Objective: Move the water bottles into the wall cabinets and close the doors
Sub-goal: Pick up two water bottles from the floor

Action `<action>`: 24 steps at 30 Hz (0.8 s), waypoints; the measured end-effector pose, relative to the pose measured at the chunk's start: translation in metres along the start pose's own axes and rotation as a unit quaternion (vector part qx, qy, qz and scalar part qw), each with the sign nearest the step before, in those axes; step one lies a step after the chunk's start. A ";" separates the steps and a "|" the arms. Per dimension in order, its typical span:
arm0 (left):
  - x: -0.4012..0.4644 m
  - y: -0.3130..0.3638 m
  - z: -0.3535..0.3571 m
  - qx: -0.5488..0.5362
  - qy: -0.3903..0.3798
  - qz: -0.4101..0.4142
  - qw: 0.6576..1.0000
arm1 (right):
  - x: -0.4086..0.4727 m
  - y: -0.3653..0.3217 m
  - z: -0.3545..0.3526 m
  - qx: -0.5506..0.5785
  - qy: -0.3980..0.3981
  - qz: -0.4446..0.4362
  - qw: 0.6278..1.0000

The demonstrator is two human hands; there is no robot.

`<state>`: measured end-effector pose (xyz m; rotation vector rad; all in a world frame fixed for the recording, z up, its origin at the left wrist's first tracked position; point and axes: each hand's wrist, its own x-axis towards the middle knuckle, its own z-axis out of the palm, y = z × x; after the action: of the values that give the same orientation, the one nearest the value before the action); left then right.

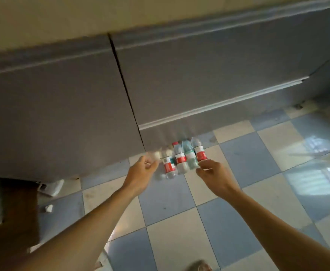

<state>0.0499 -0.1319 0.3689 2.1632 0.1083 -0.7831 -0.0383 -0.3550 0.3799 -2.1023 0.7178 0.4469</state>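
Clear plastic bottles (179, 159) stood close together in a small group on the floor (238, 163), just in front of the grey cabinets (62, 106). Most had red and white labels; one was pale green. Their bodies were round and narrow and went thinner toward the caps. The picture was blurred, so the exact number could not be told.

The left hand (143, 169) reached to the left side of the group. Its fingers were curled near a pale blurred thing (156, 156), maybe a bottle top, but I cannot tell if they held it. The right hand (212, 174) was just beside the rightmost bottle (200, 152), with fingers bent and the fingertips (201, 169) close to its base; if they touched it or pinched it I cannot tell.

The floor was smooth glossy tile in a blue and cream check pattern, with bright reflections at the right. The cabinets had flat matte doors with a dark narrow gap between two of them and a light straight moulding along the lower edge. A brown surface (13, 212) lay at the lower left.
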 end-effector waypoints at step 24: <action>0.278 -0.207 0.275 -0.096 0.074 -0.036 0.992 | 0.295 0.238 0.222 -0.126 0.041 -0.125 0.983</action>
<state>0.0693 -0.2433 -0.0586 2.0412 0.3254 -0.6251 0.0258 -0.3851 -0.0536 -2.4227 0.4523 0.3261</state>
